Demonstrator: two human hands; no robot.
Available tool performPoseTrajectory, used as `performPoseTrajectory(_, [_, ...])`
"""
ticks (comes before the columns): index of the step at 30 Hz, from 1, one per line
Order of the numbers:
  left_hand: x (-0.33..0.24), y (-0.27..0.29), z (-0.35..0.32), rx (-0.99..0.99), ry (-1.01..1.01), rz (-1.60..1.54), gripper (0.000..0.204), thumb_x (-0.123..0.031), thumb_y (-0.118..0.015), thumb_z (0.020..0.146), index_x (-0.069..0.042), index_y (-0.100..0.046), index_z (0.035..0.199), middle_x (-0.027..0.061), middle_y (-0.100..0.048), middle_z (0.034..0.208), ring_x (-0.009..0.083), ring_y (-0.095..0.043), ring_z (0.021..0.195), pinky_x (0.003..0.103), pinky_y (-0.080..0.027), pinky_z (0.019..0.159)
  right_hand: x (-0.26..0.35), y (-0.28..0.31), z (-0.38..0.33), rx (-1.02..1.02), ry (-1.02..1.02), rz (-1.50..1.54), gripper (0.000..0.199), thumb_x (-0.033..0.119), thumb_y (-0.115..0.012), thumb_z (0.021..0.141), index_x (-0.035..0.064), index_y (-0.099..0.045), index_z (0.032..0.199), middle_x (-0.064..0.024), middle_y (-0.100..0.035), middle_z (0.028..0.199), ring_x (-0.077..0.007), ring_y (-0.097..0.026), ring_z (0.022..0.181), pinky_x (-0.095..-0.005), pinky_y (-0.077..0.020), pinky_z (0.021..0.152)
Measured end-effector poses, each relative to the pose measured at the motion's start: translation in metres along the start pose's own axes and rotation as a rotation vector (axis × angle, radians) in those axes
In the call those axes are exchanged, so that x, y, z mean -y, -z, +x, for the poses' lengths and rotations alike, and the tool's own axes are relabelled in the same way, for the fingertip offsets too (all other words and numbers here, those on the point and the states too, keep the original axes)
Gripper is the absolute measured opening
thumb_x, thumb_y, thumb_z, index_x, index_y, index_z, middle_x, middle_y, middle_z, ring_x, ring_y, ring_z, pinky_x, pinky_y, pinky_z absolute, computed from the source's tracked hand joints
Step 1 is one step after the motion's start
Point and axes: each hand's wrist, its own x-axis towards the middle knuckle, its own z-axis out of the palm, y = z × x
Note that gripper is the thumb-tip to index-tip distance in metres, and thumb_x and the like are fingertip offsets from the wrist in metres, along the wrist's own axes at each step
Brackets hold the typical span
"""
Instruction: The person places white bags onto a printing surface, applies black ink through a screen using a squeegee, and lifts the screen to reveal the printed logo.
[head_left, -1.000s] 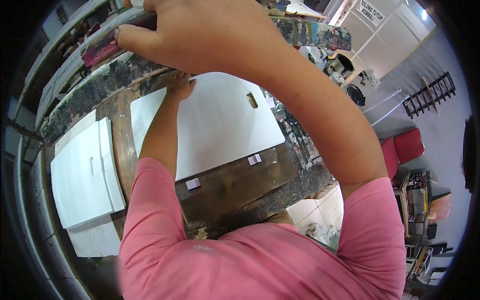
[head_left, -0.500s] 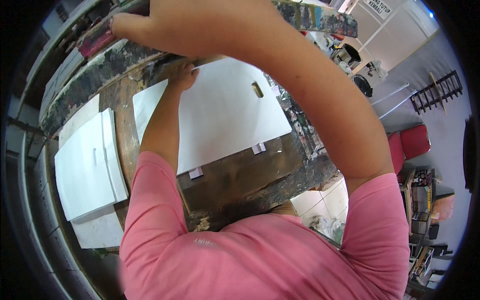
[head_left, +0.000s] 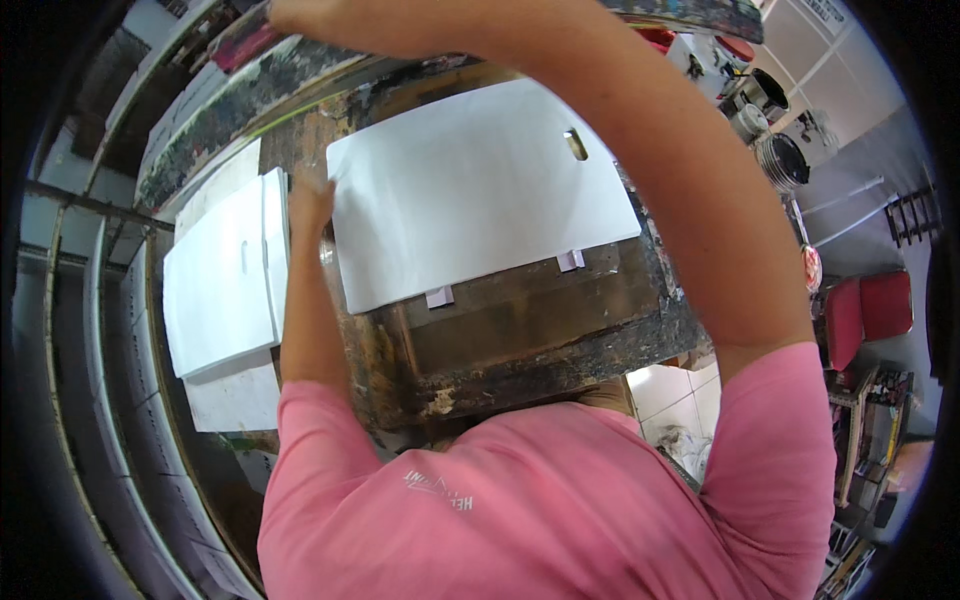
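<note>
A white flat bag (head_left: 470,190) with an oval handle slot lies on the dark, paint-stained board (head_left: 520,320). Beside its left edge is my left hand (head_left: 313,203), smeared by motion, so its fingers are unclear. My right arm arches across the top of the view. The right hand (head_left: 320,18) is at the upper left, over a raised, paint-crusted frame bar (head_left: 225,140) and near a red-pink block (head_left: 243,45). The top edge cuts this hand off and its fingers are hidden.
A stack of similar white bags (head_left: 220,280) lies at the left of the board. Two small pale tabs, one of them a folded tab (head_left: 440,297), stick out below the bag. Pots and tins (head_left: 765,92) stand at the far right, with a red chair (head_left: 870,310) nearer.
My left hand has left the bag's far edge and moved left and nearer, to beside its left edge. My right hand stays at the raised frame. The whole view has shifted.
</note>
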Motion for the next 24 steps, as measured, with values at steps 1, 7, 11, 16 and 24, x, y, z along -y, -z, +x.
performPoseTrajectory(1, [0.031,0.003,-0.030,0.095,0.130,-0.046,0.067,-0.048,-0.074,0.088,0.008,-0.066,0.124,0.0323,-0.069,0.118,0.0441,-0.068,0.111,0.050,-0.052,0.097,-0.012,-0.022,0.014,-0.029,0.062,0.042,0.053,0.043,-0.040,0.107,0.0048,-0.064,0.079,-0.0035,-0.056,0.066,-0.0115,-0.052,0.057,-0.0282,-0.0460,0.047])
performPoseTrajectory(7, [-0.028,0.037,-0.044,0.323,0.289,-0.274,0.075,-0.052,-0.087,0.070,0.018,-0.070,0.087,0.0303,-0.073,0.084,0.0398,-0.074,0.078,0.047,-0.056,0.072,-0.025,-0.065,0.019,-0.422,0.066,-0.096,0.053,0.054,-0.057,0.093,0.0068,-0.080,0.092,-0.0159,-0.077,0.087,-0.0319,-0.074,0.083,-0.0486,-0.0492,0.081])
performPoseTrajectory(11, [-0.083,0.047,-0.044,0.188,0.148,-0.013,0.072,-0.048,-0.089,0.066,0.015,-0.071,0.094,0.0292,-0.073,0.095,0.0397,-0.073,0.093,0.048,-0.056,0.081,-0.028,-0.078,0.014,-0.514,0.069,-0.136,0.051,0.055,-0.061,0.090,0.0084,-0.081,0.086,-0.0131,-0.077,0.084,-0.0276,-0.075,0.082,-0.0462,-0.0455,0.081])
performPoseTrajectory(16, [-0.090,0.051,-0.026,0.157,0.142,-0.233,0.072,-0.046,-0.088,0.068,0.013,-0.066,0.104,0.0272,-0.070,0.104,0.0384,-0.069,0.100,0.048,-0.055,0.085,-0.021,-0.080,0.006,-0.453,0.065,-0.091,0.049,0.054,-0.061,0.090,0.0101,-0.082,0.088,-0.0126,-0.076,0.085,-0.0283,-0.073,0.087,-0.0466,-0.0397,0.089])
performPoseTrajectory(24, [-0.073,0.039,-0.013,0.321,0.299,-0.885,0.075,-0.043,-0.086,0.071,0.008,-0.058,0.119,0.0239,-0.064,0.118,0.0362,-0.063,0.111,0.047,-0.052,0.092,-0.024,-0.077,0.015,-0.462,0.083,-0.086,0.042,0.047,-0.059,0.091,0.0124,-0.083,0.090,-0.0089,-0.077,0.087,-0.0257,-0.072,0.088,-0.0468,-0.0378,0.088])
